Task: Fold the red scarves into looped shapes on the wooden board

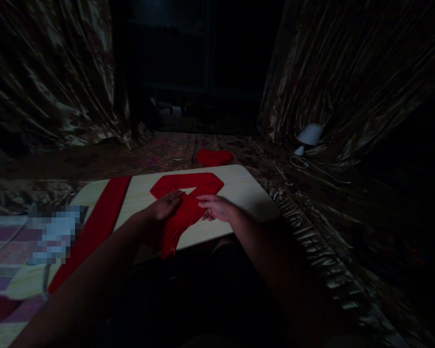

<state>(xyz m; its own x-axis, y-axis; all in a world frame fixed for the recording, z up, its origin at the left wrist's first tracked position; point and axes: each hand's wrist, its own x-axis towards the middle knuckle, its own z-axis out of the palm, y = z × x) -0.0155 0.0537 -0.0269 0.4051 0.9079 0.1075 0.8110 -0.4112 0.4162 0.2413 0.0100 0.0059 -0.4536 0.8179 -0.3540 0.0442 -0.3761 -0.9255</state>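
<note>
Dark shiny curtains [47, 82] hang behind the pale wooden counter [239, 186], where the left hand [166, 206] and right hand [216, 208] lie open and flat, pressing the folded red knitted scarf [187, 193].

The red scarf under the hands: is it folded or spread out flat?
Folded. The red scarf doubles back on itself in angled bends on the board, under the left hand and right hand.

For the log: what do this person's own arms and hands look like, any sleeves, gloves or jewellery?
Both forearms are bare up to the frame's lower edge, with no sleeve in view. The left hand and right hand wear no gloves. The light is too dim to tell whether there is a ring, watch or bracelet; none stands out.
</note>
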